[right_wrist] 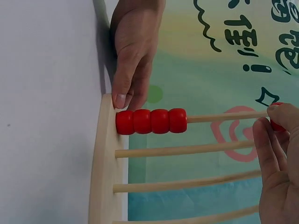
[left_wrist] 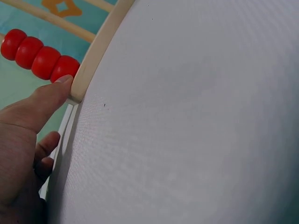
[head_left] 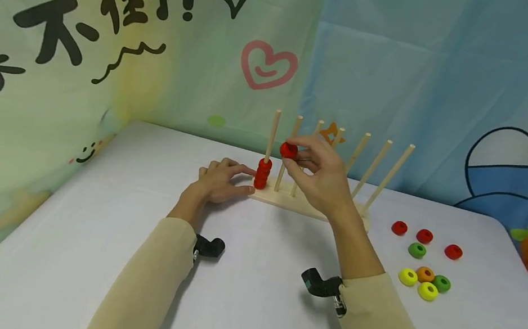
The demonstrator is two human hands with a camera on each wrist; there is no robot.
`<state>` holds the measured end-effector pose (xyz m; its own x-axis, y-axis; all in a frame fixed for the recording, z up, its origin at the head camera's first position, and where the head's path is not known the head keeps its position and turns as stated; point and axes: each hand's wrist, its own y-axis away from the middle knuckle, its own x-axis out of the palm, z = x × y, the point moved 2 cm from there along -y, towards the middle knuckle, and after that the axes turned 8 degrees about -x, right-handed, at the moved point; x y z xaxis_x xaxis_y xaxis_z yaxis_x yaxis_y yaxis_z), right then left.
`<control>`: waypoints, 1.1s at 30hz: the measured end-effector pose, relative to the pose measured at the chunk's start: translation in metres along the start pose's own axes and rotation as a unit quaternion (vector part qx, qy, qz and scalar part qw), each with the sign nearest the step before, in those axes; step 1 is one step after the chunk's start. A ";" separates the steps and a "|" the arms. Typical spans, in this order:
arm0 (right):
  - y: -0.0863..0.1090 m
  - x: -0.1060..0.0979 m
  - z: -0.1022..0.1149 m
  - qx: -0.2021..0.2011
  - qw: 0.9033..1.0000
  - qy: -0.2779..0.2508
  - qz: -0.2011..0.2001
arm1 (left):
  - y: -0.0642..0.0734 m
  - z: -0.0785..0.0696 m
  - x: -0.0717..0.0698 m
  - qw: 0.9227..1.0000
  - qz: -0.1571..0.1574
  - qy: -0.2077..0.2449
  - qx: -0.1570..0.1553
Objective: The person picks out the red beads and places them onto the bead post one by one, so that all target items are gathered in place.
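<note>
A wooden peg rack (head_left: 308, 209) with several upright pegs stands on the table. Four-bead counts aside, several red beads (right_wrist: 160, 121) are stacked on its leftmost peg, down at the base. My left hand (head_left: 220, 181) holds the rack's left end, its thumb (left_wrist: 53, 95) right at the lowest bead and the base's edge. My right hand (head_left: 321, 176) pinches another red bead (head_left: 289, 150) between thumb and fingers, raised above the stack's height. In the head view this bead overlaps the second peg, just right of the first. The other pegs that show carry no beads.
Right of the rack lie loose beads on the white table (head_left: 244, 298): red ones (head_left: 424, 236), green ones (head_left: 417, 250), an orange one (head_left: 424, 274) and yellow ones (head_left: 427, 291). A printed cloth backdrop (head_left: 386, 63) hangs behind the table.
</note>
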<state>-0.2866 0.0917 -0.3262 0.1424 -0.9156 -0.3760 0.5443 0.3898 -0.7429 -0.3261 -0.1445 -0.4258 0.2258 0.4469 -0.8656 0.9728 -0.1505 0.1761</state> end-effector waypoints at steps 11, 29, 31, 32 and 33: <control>-0.020 0.010 0.007 0.003 0.997 -0.042 -0.068 | 0.001 -0.001 0.000 1.000 0.001 0.012 0.001; -0.050 0.023 0.011 0.029 0.991 -0.015 -0.128 | 0.000 0.000 -0.001 1.000 -0.004 0.013 0.002; -0.052 0.024 0.009 0.030 0.991 -0.015 -0.126 | 0.000 0.000 -0.001 1.000 -0.004 0.014 0.000; -0.052 0.025 0.008 0.032 0.992 -0.014 -0.125 | 0.000 0.000 -0.001 1.000 -0.004 0.016 -0.001; -0.052 0.025 0.008 0.034 0.992 -0.013 -0.122 | 0.000 0.000 0.000 1.000 -0.004 0.016 0.000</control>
<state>-0.3052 0.0475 -0.2925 0.0210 -0.9844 -0.1745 0.6202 0.1497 -0.7700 -0.3260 -0.1447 -0.4261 0.2205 0.4765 -0.8511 0.9744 -0.1470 0.1702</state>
